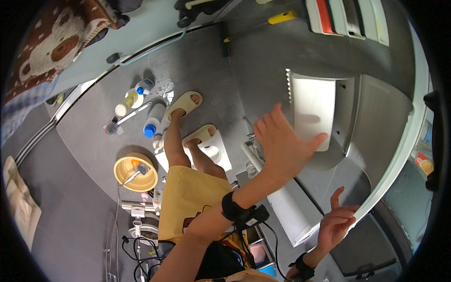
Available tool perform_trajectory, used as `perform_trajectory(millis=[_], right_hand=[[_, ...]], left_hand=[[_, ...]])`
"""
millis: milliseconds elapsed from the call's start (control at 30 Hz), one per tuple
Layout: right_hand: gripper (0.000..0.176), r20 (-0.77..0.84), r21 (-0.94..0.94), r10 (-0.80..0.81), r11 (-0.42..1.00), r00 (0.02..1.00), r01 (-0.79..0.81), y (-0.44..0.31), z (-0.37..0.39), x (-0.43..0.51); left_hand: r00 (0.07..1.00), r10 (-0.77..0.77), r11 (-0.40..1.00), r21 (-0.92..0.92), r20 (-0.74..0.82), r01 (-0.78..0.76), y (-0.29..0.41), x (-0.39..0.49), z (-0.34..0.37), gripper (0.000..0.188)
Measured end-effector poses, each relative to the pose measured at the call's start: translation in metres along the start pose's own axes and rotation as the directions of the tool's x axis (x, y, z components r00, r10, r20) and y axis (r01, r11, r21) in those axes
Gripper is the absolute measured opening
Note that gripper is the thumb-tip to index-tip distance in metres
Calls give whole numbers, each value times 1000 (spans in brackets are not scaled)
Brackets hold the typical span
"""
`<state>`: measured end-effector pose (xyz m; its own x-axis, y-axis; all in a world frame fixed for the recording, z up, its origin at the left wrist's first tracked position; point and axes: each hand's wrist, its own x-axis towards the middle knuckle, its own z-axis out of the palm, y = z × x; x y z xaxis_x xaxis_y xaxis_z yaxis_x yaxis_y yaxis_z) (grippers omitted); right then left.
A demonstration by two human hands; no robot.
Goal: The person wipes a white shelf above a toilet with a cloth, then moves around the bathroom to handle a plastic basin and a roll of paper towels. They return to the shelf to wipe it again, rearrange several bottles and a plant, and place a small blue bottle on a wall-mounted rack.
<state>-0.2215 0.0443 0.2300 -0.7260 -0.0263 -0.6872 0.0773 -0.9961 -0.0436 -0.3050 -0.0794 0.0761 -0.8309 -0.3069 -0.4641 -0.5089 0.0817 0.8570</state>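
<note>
My left hand [283, 146] is raised with its thumb stretched out from the fingers and nothing in it. It overlaps the lower left side of a white rectangular panel [314, 102] on the grey wall; whether it touches the panel is unclear. My right hand [333, 225], lower right, has one finger raised and the others bent at a long white edge [374, 192]. Whether these fingers grip the edge or only rest on it does not show. Dark bands circle both wrists, and a small black device [256, 215] with a cable sits by the left one.
Sandalled feet stand beside a white squat toilet [225, 157]. A yellow basin [118, 172], a toilet brush [132, 115], a blue-capped bottle [155, 118] and other bottles are on the floor at left. A long white tube-like fixture [287, 215] runs between the hands. Black cables [141, 259] hang lower left.
</note>
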Motion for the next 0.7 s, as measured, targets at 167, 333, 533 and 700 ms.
perform_trajectory(millis=[167, 333, 533, 700], right_hand=[[73, -23, 1, 21, 1000, 999, -21, -4, 2, -4], [71, -10, 8, 35, 999, 999, -35, -5, 1, -4], [76, -35, -58, -2, 998, 999, 0, -6, 3, -4], [80, -64, -111, -4, 994, 998, -3, -15, 0, -5]], left_hand=[[993, 21, 963, 270, -112, 10, 36, 10, 28, 113], [992, -107, 951, 285, -64, 121, 42, 22, 39, 116], [970, -228, 966, -104, 82, 236, 41, 28, 18, 108], [959, -165, 949, -227, 229, 218, 7, 25, -71, 100]])
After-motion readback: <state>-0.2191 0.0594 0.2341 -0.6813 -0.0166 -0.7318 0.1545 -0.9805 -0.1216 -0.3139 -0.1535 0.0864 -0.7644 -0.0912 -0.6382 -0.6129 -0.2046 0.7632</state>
